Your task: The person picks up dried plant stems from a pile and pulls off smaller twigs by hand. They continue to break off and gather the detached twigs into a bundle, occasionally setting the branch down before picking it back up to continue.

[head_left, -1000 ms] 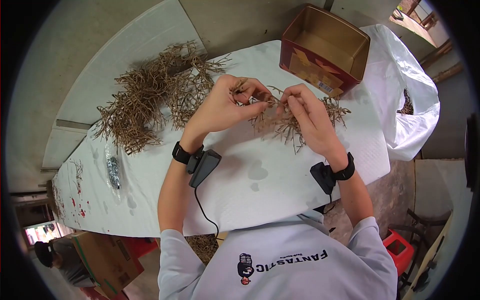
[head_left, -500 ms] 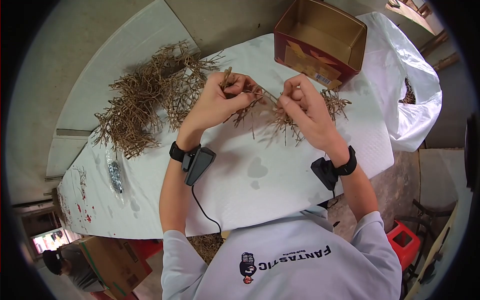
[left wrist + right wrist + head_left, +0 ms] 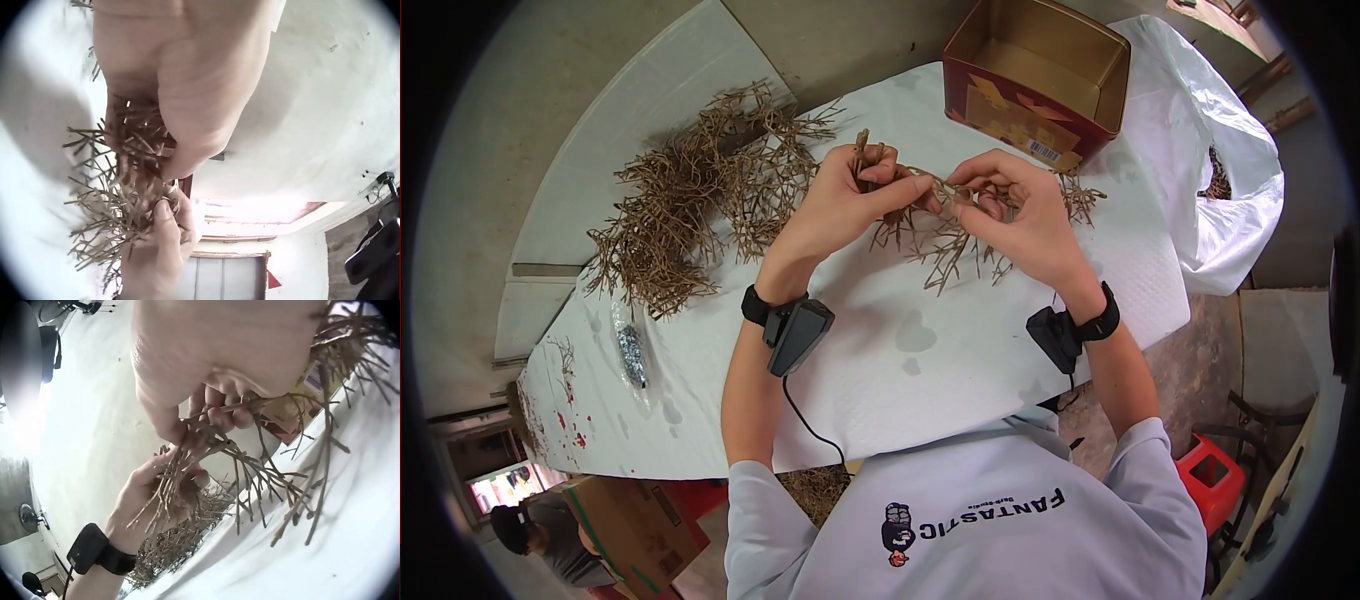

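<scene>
In the head view my left hand (image 3: 840, 205) grips a small bunch of dry brown branching twigs (image 3: 893, 230), its stem ends poking up past the fingers. Close beside it, my right hand (image 3: 1030, 220) pinches twig stems between thumb and finger, with the fingertips of both hands nearly meeting. Forked twig ends (image 3: 250, 472) spread below the pinching fingers in the right wrist view. More twigs (image 3: 1083, 200) show past the right hand's far side. From the left wrist, spiky twig tips (image 3: 103, 212) fan out beside both hands. The palms hide part of the stems.
A large heap of twigs (image 3: 670, 200) covers the table's left. At the back right stand an open red tin box (image 3: 1040, 115) and a white plastic bag (image 3: 1200, 220). A clear packet (image 3: 631, 355) lies front left. Another person (image 3: 550, 535) is beyond a cardboard box (image 3: 635, 530).
The hands first draw a little apart with a twig stretched between them, then come back together. The right fingers now pinch close to the left fingertips. The head view has shifted slightly.
</scene>
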A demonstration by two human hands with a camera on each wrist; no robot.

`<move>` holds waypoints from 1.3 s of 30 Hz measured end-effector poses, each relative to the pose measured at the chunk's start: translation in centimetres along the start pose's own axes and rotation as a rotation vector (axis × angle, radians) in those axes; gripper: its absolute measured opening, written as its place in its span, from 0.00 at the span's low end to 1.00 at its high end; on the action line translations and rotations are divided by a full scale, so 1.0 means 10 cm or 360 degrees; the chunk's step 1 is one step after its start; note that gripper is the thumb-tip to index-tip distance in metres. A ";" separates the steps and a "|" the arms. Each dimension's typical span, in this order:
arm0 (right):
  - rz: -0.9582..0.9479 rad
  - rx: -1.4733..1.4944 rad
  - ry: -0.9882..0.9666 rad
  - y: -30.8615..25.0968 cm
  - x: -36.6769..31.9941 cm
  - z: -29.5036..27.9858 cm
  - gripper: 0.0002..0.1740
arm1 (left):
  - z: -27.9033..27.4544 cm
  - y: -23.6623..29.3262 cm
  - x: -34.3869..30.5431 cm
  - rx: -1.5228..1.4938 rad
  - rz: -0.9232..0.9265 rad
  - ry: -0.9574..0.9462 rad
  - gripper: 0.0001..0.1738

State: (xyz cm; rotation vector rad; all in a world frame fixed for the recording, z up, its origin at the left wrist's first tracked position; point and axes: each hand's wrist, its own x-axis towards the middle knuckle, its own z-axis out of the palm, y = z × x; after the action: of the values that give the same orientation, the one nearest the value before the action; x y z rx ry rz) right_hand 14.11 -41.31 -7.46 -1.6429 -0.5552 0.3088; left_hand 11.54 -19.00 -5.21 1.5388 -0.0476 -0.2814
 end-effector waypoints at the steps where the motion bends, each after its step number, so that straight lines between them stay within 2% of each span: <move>1: 0.0013 0.0003 -0.0011 0.00 0.01 0.00 0.12 | 0.00 -0.01 0.00 0.0000 0.0001 0.0001 0.29; 5: 0.0074 0.0258 0.0068 0.07 0.04 0.00 0.11 | -0.01 -0.04 -0.01 0.0091 0.0120 0.0025 0.30; 13: 0.0028 0.0149 0.0071 0.09 0.03 -0.02 0.10 | 0.09 -0.05 -0.03 0.0520 0.0112 0.0083 0.26; 16: 0.0035 0.0146 0.0095 0.08 0.01 0.03 0.10 | 0.14 -0.16 0.03 0.0485 0.0598 0.0213 0.23; 17: 0.0036 0.0143 0.0107 0.07 0.01 0.04 0.10 | 0.13 -0.16 0.03 0.0486 0.0597 0.0210 0.23; 20: 0.0111 -0.0034 0.0071 0.03 0.02 0.04 0.11 | 0.08 -0.11 0.02 0.1008 0.0623 0.0179 0.20; 24: 0.0163 -0.0129 -0.0031 -0.03 -0.02 0.04 0.11 | 0.05 -0.04 -0.02 0.1366 0.0544 0.0178 0.18; 30: 0.0166 -0.0363 -0.0221 -0.07 -0.04 -0.02 0.11 | 0.01 -0.02 -0.04 0.1292 0.0560 0.0085 0.16; 33: 0.0202 -0.0504 -0.0464 -0.06 -0.03 -0.08 0.10 | -0.02 -0.08 -0.02 0.1311 0.0622 0.0061 0.15; 37: 0.0168 -0.0404 -0.0370 -0.03 -0.01 -0.07 0.13 | -0.12 -0.19 0.03 0.1056 0.0568 0.0074 0.10; 39: 0.0137 -0.0418 -0.0372 -0.05 -0.02 -0.07 0.14 | -0.17 -0.22 0.05 0.0984 0.0561 0.0036 0.03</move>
State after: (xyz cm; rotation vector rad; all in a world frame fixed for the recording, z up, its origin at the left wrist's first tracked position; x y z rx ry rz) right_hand 14.16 -41.95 -6.87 -1.9006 -0.7262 0.5135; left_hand 12.02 -17.41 -7.51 2.1063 -0.4160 0.0429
